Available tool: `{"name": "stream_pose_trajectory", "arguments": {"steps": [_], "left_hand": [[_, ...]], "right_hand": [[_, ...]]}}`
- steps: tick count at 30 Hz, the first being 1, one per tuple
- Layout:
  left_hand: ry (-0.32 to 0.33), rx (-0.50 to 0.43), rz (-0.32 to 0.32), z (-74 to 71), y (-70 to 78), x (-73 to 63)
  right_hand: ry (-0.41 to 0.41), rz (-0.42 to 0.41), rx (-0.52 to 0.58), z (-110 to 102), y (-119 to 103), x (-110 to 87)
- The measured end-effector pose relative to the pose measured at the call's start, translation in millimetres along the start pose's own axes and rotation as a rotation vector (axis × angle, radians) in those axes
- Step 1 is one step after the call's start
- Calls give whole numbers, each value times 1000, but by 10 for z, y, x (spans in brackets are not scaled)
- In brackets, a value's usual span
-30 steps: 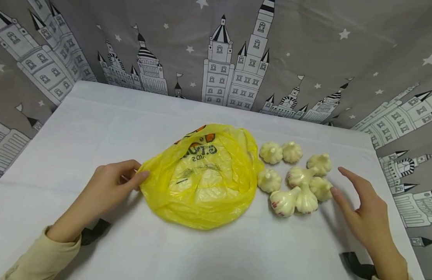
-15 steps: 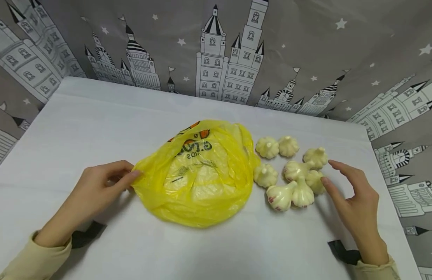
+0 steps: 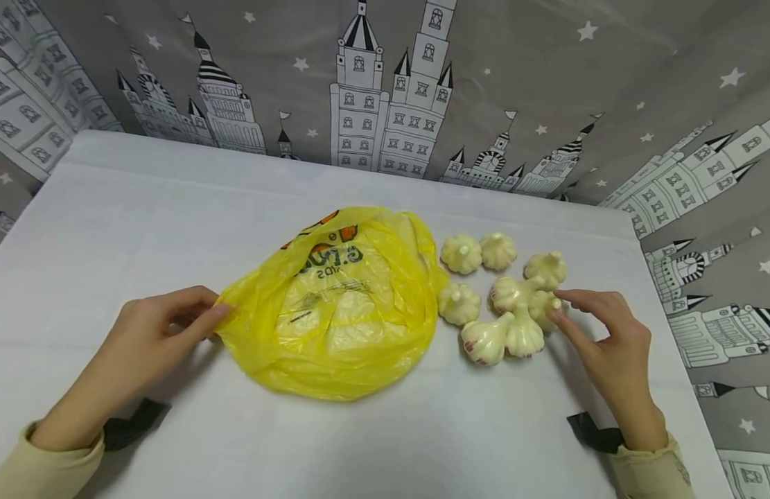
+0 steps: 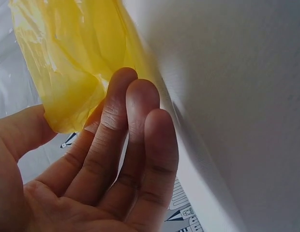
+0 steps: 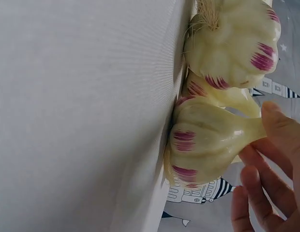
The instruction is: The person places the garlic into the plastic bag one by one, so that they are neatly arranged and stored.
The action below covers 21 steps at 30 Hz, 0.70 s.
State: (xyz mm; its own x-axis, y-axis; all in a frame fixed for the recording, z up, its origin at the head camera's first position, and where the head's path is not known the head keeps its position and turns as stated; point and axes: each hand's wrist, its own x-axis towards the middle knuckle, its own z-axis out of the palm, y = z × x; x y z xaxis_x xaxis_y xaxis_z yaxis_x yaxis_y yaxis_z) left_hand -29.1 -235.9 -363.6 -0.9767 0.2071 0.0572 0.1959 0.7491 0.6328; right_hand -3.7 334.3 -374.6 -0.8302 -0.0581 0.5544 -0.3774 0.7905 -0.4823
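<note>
My left hand [image 3: 166, 322] pinches the left edge of a yellow plastic bag [image 3: 353, 378] between thumb and fingers. The bag lies spread on the table with black and orange print showing. In the left wrist view the bag's corner [image 4: 72, 104] sits between thumb and index finger, the other fingers loosely bent. To the bag's right lie several garlic bulbs [image 3: 484, 339], some with purple streaks. My right hand [image 3: 612, 346] has thumb and index finger at the upright stem of the rightmost bulb [image 3: 540, 312]. The right wrist view shows the thumb against this stem of the garlic bulb [image 5: 208, 135].
A white cloth covers the table [image 3: 385, 443]. Behind it hangs a grey curtain [image 3: 515, 41] printed with castles and stars. Two paler garlic bulbs [image 3: 498, 251] lie at the back of the group, near the bag's right side.
My right thumb and index finger have come closer together around the rightmost bulb's stem. The left hand keeps its pinch on the bag. The whole head view has shifted, moving everything leftward.
</note>
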Motion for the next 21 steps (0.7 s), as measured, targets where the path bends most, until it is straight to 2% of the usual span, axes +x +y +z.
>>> {"name": "stream_pose_trajectory", "arguments": {"steps": [9,21], "left_hand": [[-19,2,-19,-24,24,-7],[-43,1,-26,-43,51,-6]], "right_hand": [[-8,-5,-41,-17,-19,-6],[49,-11,-52,-54,-84,20]]}}
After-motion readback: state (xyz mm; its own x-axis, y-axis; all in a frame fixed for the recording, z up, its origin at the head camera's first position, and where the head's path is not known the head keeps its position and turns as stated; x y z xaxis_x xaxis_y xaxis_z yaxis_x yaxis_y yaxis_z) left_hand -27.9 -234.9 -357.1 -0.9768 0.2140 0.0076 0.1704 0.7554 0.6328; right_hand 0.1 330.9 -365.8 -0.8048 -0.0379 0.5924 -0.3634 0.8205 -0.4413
